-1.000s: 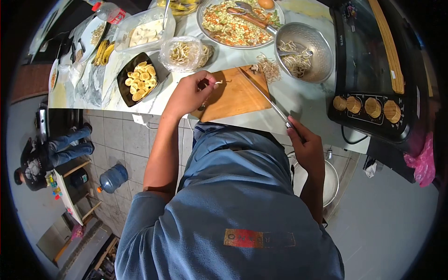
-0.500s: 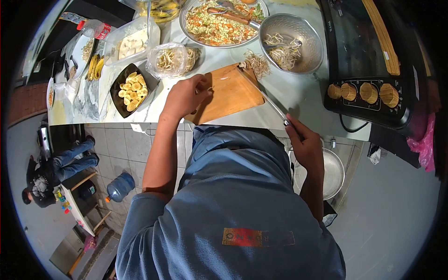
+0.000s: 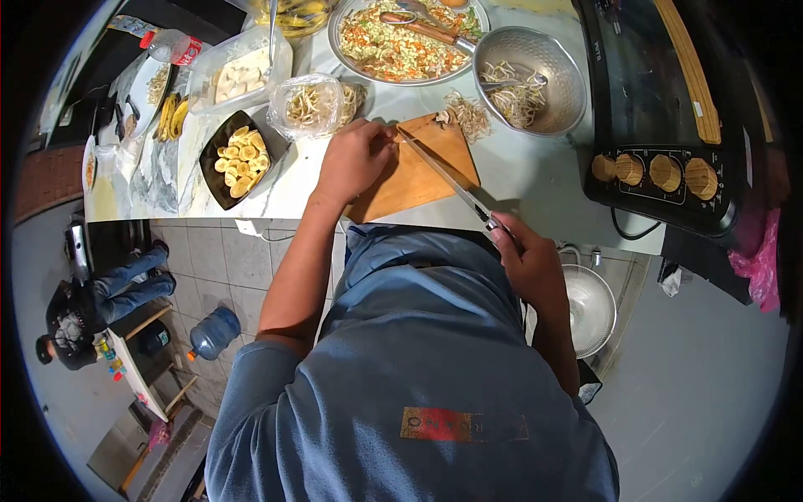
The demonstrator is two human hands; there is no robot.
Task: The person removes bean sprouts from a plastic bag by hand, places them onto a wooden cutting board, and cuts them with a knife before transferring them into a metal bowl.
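My right hand (image 3: 533, 261) grips the handle of a long knife (image 3: 442, 171). Its blade lies slantwise over the wooden cutting board (image 3: 435, 184), tip toward the board's far left. Curled at the board's left side is my left hand (image 3: 355, 163), fingers pinched together close to the knife tip; whatever they hold is too small to make out. Bean sprout scraps (image 3: 468, 117) lie in a pile at the board's far edge. A metal bowl (image 3: 569, 92) with bean sprouts and a spoon stands to the right of them. Behind my left hand sits a plastic bag of bean sprouts (image 3: 308, 109).
A round tray (image 3: 339, 58) of chopped vegetables stands at the back. To the left are a dark bowl of banana slices (image 3: 238, 163), a plastic tub (image 3: 201, 92) with white pieces and a bottle (image 3: 176, 48). A black oven (image 3: 661, 167) bounds the right; a person (image 3: 75, 318) is far left.
The knife and my right hand have moved left, bringing the tip from the scraps to beside my left fingers. My left hand has shifted slightly right and away from me.
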